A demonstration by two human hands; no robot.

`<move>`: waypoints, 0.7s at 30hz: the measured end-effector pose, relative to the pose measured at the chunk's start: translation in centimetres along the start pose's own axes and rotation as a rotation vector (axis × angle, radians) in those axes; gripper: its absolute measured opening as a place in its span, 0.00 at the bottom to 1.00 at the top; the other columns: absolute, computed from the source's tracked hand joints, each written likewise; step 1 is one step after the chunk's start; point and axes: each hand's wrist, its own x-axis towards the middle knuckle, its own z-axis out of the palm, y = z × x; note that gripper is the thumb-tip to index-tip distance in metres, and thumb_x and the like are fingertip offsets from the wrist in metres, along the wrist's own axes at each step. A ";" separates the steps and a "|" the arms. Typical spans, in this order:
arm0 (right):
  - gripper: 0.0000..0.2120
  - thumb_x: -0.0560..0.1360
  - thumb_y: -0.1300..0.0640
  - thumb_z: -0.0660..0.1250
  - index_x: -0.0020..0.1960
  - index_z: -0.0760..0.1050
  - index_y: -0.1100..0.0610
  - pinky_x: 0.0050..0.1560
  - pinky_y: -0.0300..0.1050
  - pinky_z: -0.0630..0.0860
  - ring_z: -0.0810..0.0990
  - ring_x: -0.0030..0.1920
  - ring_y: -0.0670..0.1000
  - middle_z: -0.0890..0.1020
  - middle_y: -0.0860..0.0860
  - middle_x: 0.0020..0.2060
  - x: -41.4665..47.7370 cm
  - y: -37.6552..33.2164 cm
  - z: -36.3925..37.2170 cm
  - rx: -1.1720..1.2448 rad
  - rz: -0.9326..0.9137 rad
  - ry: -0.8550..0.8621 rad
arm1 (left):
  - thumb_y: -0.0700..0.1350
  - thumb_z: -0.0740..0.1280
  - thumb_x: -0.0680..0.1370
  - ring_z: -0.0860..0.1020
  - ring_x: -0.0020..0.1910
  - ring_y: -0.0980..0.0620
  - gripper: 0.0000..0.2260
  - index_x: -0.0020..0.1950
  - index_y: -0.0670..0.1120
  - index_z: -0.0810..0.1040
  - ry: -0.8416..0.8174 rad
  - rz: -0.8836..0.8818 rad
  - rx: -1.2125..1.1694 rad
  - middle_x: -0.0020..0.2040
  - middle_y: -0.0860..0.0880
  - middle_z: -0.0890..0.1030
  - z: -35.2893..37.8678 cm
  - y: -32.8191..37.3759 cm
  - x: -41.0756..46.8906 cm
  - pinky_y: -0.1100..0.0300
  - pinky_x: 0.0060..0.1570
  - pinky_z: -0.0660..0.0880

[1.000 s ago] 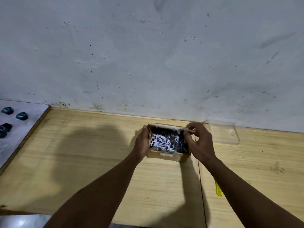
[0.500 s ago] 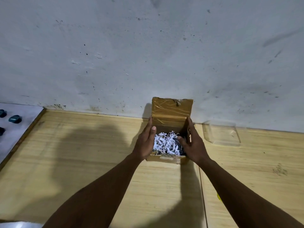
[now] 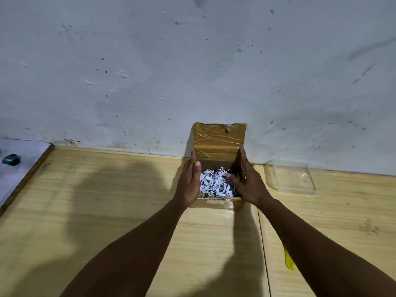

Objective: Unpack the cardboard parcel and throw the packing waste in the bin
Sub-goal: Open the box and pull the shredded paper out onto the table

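Note:
A small cardboard parcel (image 3: 216, 203) stands on the wooden table by the wall, its taped lid (image 3: 219, 139) folded back upright against the wall. White shredded paper (image 3: 215, 185) fills it to the rim. My left hand (image 3: 189, 183) lies flat along the box's left side, fingers straight and together. My right hand (image 3: 246, 182) is against the right side, its thumb resting on the shreds. Neither hand holds anything. Whatever lies under the paper is hidden. No bin is in view.
A clear plastic sheet or lid (image 3: 292, 179) lies on the table (image 3: 107, 200) right of the box. A yellow object (image 3: 288, 261) shows beside my right forearm. At far left, a white board (image 3: 17, 166) carries a dark teal object (image 3: 11, 159). The grey wall stands close behind.
The lid, held down low one second ago, has been swung up and back against the wall. Both hands came down to the box's sides.

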 end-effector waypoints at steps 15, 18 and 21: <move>0.32 0.66 0.53 0.74 0.69 0.72 0.55 0.55 0.49 0.80 0.80 0.56 0.56 0.80 0.54 0.59 4.1 -5.8 3.6 -0.818 0.124 -0.578 | 0.69 0.42 0.77 0.58 0.78 0.52 0.31 0.79 0.62 0.50 0.021 0.002 -0.043 0.80 0.55 0.57 0.0 -0.8 0.4 0.53 0.71 0.59; 0.27 0.71 0.54 0.73 0.68 0.73 0.55 0.55 0.49 0.80 0.81 0.56 0.56 0.80 0.54 0.59 4.6 -5.9 4.8 -0.972 0.046 -0.590 | 0.69 0.41 0.77 0.58 0.78 0.51 0.31 0.79 0.62 0.50 0.023 -0.010 -0.055 0.80 0.54 0.58 0.0 -0.9 0.5 0.50 0.73 0.60; 0.20 0.75 0.52 0.68 0.66 0.74 0.53 0.54 0.50 0.80 0.81 0.57 0.56 0.81 0.54 0.59 4.4 -4.4 5.6 -1.031 -0.017 -0.550 | 0.66 0.42 0.79 0.58 0.78 0.51 0.28 0.79 0.63 0.50 0.027 -0.020 -0.056 0.80 0.54 0.58 0.1 -1.0 0.5 0.53 0.71 0.59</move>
